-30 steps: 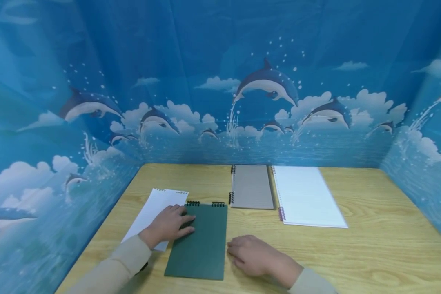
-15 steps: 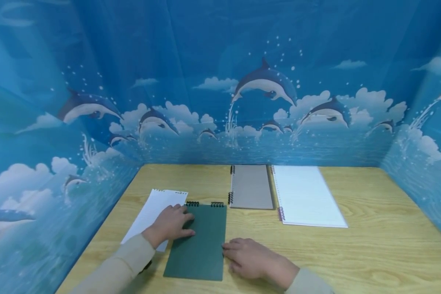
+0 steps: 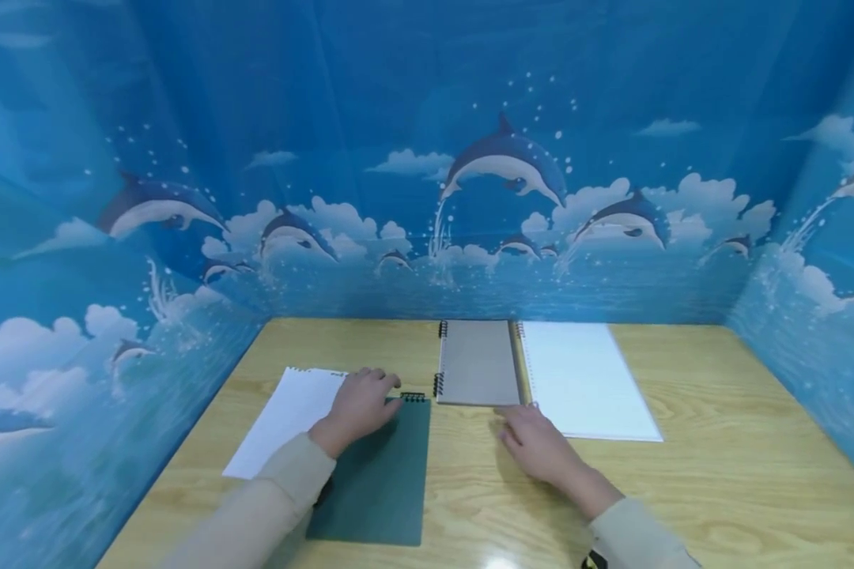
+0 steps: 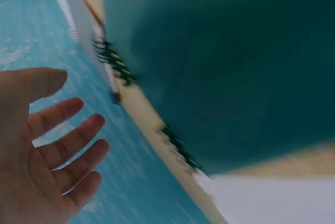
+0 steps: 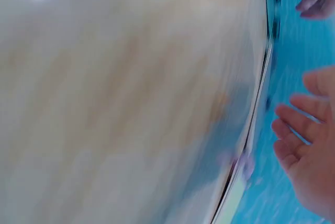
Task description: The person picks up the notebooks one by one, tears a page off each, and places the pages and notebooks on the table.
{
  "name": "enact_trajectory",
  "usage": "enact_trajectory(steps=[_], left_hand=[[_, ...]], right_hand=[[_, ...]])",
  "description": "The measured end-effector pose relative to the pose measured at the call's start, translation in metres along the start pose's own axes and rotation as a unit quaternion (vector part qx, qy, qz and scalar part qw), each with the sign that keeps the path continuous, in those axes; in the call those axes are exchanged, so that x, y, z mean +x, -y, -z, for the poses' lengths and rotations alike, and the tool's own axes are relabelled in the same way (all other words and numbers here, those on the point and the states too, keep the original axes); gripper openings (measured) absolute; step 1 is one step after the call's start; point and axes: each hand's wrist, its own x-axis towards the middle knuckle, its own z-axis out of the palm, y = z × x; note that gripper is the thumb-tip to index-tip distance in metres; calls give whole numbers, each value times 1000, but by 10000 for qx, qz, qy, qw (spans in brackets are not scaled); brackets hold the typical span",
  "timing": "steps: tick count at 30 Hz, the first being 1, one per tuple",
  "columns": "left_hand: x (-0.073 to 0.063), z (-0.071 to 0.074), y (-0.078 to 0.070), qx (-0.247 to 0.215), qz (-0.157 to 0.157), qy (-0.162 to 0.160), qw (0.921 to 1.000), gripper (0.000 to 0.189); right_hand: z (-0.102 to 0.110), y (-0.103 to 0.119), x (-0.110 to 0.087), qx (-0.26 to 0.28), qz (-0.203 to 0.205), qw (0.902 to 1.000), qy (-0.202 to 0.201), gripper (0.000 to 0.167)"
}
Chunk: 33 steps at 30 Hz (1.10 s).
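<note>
In the head view a green notebook, with black rings along its far edge, lies at the front left of the table. My left hand is over its far left part. The left wrist view has the same hand with its fingers spread and nothing in them. A grey-brown notebook, bound by black rings on its left side, lies at the back. Near that notebook's front right corner is my right hand; contact cannot be made out. In the right wrist view the hand's fingers are loosely extended, holding nothing.
To the right of the grey-brown notebook is a larger white ring-bound notebook. A white sheet or pad lies left of the green notebook. The wooden table meets a blue dolphin-printed curtain at the back and sides.
My right hand has moved from the green notebook's right edge forward and right, toward the grey-brown and white notebooks. My left hand has shifted forward and right over the green notebook.
</note>
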Motion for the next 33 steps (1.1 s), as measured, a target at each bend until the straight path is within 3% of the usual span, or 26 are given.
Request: enact_trajectory(steps=[3, 5, 9, 12, 14, 16, 18, 21, 27, 30, 33], left_hand=[[17, 0, -15, -950, 319, 407, 9941, 33], [28, 0, -24, -1696, 641, 738, 9806, 39], [47, -5, -41, -3108, 1240, 1204, 9346, 49], [57, -9, -50, -4003, 1649, 1451, 8897, 56], [62, -11, -54, -4358, 1921, 1569, 8652, 61], [66, -13, -56, -4567, 2164, 1661, 8468, 64], [68, -14, -57, -4619, 2337, 1731, 8379, 67], [72, -15, -57, -4594, 2486, 1788, 8338, 68], [78, -20, -61, -4452, 2718, 1816, 8337, 67], [81, -23, -62, -4550, 2846, 1737, 8257, 68], [84, -24, -62, -4775, 3009, 1605, 8097, 68]], right_hand=[[10, -16, 10, 577, -857, 9946, 8, 41], [16, -22, 18, 954, -1306, 9868, 115, 44], [24, -29, 34, 1613, -1910, 9674, 414, 52], [24, -28, 46, 1899, -2226, 9545, 580, 56], [23, -25, 53, 2005, -2387, 9479, 653, 58], [20, -22, 58, 2112, -2531, 9416, 693, 60], [18, -19, 61, 2200, -2647, 9366, 664, 60], [18, -16, 63, 2232, -2826, 9309, 613, 59], [17, -15, 68, 2351, -3225, 9155, 505, 55], [16, -14, 73, 2585, -3365, 9046, 407, 56], [17, -11, 79, 2835, -3557, 8901, 291, 53]])
